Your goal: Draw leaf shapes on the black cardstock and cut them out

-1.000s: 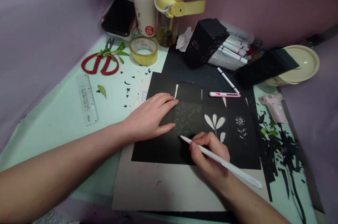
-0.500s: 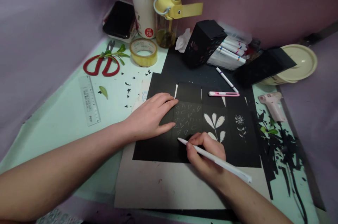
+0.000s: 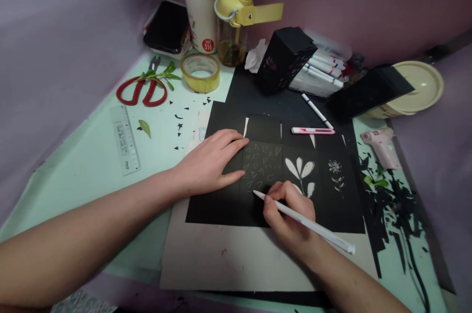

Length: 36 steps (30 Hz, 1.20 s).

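We work at a pale mint-green table (image 3: 84, 175) wedged into a corner of lilac-grey walls (image 3: 66, 23). Our left hand (image 3: 210, 160) lies flat, fingers spread, pressing on the flat black paper sheet with cut-out shapes (image 3: 228, 205). The sheet sits on a grey cardboard backing board (image 3: 228, 259) at the near middle of the table. Our right hand (image 3: 291, 212) pinches a slim white pen-shaped craft knife (image 3: 313, 227), tip down on the sheet just below a panel of small triangle marks (image 3: 262, 165). Right of that panel we see a white leaf cut-out (image 3: 300, 170) and a small flower cut-out (image 3: 335, 168).

Far side: a pink-and-white utility cutter (image 3: 312, 130) and a white marker pen (image 3: 317, 110) lie on the black paper. Behind them stands a folded black paper box (image 3: 285, 57), leaning against a clear case of markers (image 3: 324, 70). A cream round lid (image 3: 420, 87) sits at the right, with a pink glue gun (image 3: 381, 146) near it, above black paper scraps (image 3: 391, 214).

Back left corner: a white thermos flask (image 3: 201, 8), a yellow-lidded clear bottle (image 3: 232, 18), a roll of clear tape (image 3: 201, 72), red-handled scissors (image 3: 142, 89) with a green leafy sprig (image 3: 158, 74) across them, and a clear plastic ruler (image 3: 124, 141).
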Available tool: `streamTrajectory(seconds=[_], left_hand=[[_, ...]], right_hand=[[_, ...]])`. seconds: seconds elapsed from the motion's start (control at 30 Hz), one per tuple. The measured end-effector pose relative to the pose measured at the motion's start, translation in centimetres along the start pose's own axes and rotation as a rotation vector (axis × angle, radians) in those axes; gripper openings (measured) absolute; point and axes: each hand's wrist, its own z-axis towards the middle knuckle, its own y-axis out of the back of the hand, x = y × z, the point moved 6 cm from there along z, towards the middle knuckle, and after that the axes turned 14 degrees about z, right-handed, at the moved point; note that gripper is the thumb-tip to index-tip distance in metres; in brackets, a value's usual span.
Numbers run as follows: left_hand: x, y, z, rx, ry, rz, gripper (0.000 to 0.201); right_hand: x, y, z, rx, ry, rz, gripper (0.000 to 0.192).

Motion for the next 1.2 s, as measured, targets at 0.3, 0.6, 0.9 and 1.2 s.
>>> streamTrajectory(seconds=[0.3, 0.6, 0.9, 1.2], left_hand=[[0.01, 0.01, 0.03, 0.003, 0.001, 0.014, 0.059], [0.0, -0.05, -0.01, 0.009, 0.004, 0.014, 0.059], [0.03, -0.03, 0.01, -0.002, 0.005, -0.013, 0.058], [0.08, -0.05, -0.05, 0.003, -0.002, 0.012, 0.059]], right_hand=[[0.81, -0.15, -0.01, 0.005, 0.076, 0.021, 0.02], [0.48, -0.51, -0.24, 0.091, 0.086, 0.007, 0.018], [0.54, -0.16, -0.36, 0.018, 0.09, -0.032, 0.022], [0.28, 0.12, -0.39, -0.027, 0.066, -0.034, 0.025]])
